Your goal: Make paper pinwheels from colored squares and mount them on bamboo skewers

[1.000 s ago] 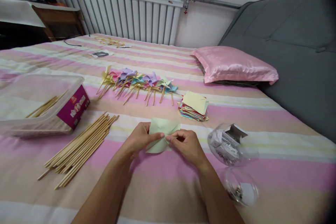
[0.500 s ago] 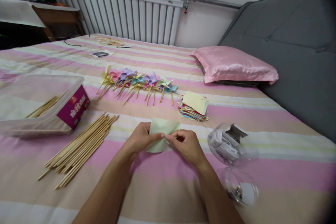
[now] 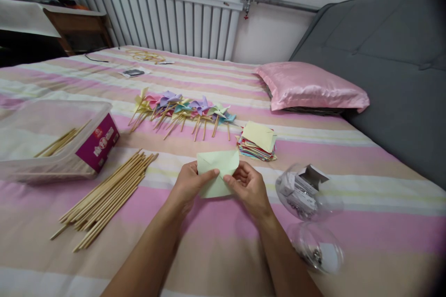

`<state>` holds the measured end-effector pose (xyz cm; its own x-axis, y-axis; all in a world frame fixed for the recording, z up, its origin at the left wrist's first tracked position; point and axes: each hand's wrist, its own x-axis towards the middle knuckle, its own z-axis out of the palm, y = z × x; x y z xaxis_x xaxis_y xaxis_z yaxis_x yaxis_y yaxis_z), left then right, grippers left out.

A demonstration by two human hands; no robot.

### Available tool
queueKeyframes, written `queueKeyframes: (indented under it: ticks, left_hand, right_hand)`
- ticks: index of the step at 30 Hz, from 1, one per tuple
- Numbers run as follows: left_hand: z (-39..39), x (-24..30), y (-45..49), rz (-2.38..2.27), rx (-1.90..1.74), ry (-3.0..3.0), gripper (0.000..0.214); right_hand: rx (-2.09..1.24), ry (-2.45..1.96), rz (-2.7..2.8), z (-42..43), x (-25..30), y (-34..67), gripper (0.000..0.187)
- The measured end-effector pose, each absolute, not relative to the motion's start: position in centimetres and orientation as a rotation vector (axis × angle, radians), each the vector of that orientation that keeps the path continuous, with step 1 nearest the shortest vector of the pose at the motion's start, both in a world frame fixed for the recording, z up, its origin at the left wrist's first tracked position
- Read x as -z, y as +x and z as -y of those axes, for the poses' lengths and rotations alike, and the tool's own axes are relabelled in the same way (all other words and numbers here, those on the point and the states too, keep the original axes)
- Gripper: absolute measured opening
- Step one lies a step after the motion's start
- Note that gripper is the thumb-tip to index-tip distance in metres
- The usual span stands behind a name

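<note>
A pale green square of paper (image 3: 216,185) with slits running in from its corners is held up between both hands. My left hand (image 3: 190,183) grips its left side, thumb pressed on the front near the centre. On the right side, my right hand (image 3: 249,188) pinches it, its thumb also near the centre and its fingers curled behind. The fingers behind the paper are partly hidden. Beyond the hands lies a stack of coloured paper squares (image 3: 258,137), a yellow one on top. Finished paper pinwheels (image 3: 200,106) on sticks lie in a row farther back.
Left of the hands is a pile of wooden sticks (image 3: 108,199), beside a clear plastic box (image 3: 66,167) holding more sticks. On the right stand a clear round container (image 3: 296,195) with small boxes and a clear dish (image 3: 320,250) with small metal pieces. A pink pillow (image 3: 313,86) lies behind.
The paper has been raised slightly and its corners now lie flatter. My right fingers have moved from a pinch at the centre to behind the paper's right side.
</note>
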<state>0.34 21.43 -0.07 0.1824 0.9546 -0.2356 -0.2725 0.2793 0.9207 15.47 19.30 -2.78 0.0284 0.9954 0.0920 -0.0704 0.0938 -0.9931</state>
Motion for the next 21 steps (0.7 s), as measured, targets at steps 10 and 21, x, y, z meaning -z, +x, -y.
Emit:
queueKeyframes:
  ticks: [10, 21]
  left_hand:
    - [-20.8, 0.1, 1.4, -0.952, -1.035, 0.866, 0.041]
    - [-20.8, -0.9, 0.9, -1.008, -0.939, 0.865, 0.029]
  right_hand:
    - [-1.216, -1.077, 1.017, -19.2, 2.9, 15.4, 0.035]
    - [-1.275, -1.048, 0.931, -19.2, 2.6, 15.5, 0.033]
